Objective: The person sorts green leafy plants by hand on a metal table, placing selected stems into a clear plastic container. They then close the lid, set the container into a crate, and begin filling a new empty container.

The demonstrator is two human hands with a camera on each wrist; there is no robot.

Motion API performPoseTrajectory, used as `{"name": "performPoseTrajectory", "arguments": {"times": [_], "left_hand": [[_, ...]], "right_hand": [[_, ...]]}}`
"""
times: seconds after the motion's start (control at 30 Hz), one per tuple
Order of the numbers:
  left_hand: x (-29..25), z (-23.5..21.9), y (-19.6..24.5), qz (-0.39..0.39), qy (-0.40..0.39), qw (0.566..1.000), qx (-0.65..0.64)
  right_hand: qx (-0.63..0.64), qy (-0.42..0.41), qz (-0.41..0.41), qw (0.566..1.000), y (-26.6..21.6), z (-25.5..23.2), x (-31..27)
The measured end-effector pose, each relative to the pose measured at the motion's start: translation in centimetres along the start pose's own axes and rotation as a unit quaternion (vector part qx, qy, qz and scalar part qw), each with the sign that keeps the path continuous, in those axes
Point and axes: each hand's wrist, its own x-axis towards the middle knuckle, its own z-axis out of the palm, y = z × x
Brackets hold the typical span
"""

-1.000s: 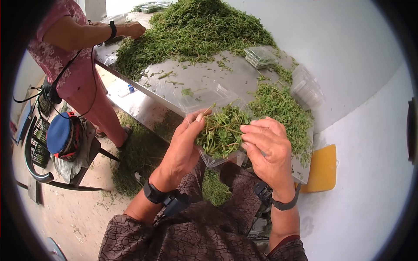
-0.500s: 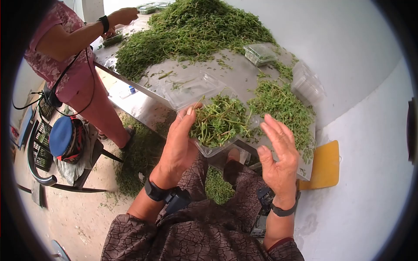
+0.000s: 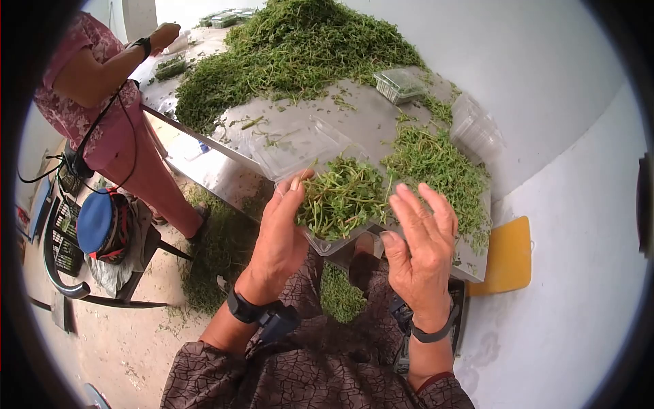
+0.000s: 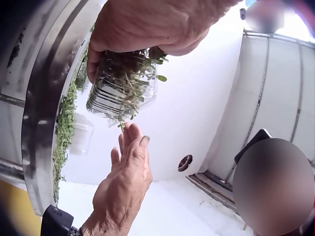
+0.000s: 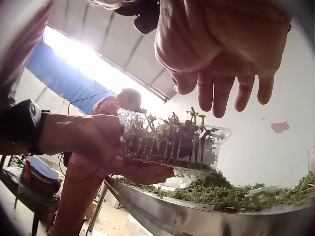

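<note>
My left hand (image 3: 276,228) grips a clear plastic clamshell box (image 3: 328,248) from its left side, thumb at the rim and fingers underneath. Leafy green stems (image 3: 344,198) heap above the box's rim. Its clear lid (image 3: 300,146) hangs open toward the table. Beside the box, my right hand (image 3: 424,249) is raised with fingers extended and nothing in them. In the right wrist view, this right hand (image 5: 221,44) hovers over the greens in the ribbed box (image 5: 170,150). The left wrist view shows its fingertips close to some dangling stems.
A metal table (image 3: 313,102) bears a large pile of greens (image 3: 320,41) and a smaller heap (image 3: 436,170). A closed box (image 3: 400,85) and stacked empty boxes (image 3: 477,129) stand at right. Another person (image 3: 102,88) works at left, near a chair (image 3: 65,286). A yellow board (image 3: 507,255) leans by the wall.
My right fingers were at the greens' right edge, then moved off to the right and have come partway back. My left hand keeps its grip. The other person's hand has risen from the pile.
</note>
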Motion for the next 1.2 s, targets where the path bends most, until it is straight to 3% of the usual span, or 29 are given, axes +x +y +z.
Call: {"name": "performPoseTrajectory", "arguments": {"times": [0.3,0.47,0.6,0.67,0.83,1.13,1.2], "left_hand": [[-0.1,-0.1,0.0,-0.010,-0.008,1.000,0.012],[-0.1,0.2,-0.1,-0.005,-0.009,1.000,0.015],[-0.2,0.2,-0.1,-0.012,0.015,1.000,0.014],[0.2,-0.3,-0.1,-0.005,0.015,1.000,0.011],[0.5,-0.6,-0.2,0.015,0.008,1.000,-0.015],[0.2,0.1,-0.7,0.020,0.031,0.999,-0.035],[0.1,0.3,-0.6,0.013,0.005,0.999,-0.033]], "right_hand": [[0.064,-0.018,0.066,0.996,0.9,1.6,0.1],[-0.005,-0.060,-0.003,0.998,0.7,1.9,0.8],[0.005,-0.082,-0.006,0.997,1.4,1.8,0.7],[0.028,-0.010,0.013,0.999,1.5,1.4,0.6],[0.133,0.044,0.091,0.986,0.4,1.2,-0.8],[0.047,-0.015,0.061,0.997,-0.7,2.5,-1.9],[0.020,-0.023,0.042,0.999,-0.8,2.5,-1.6]]}}
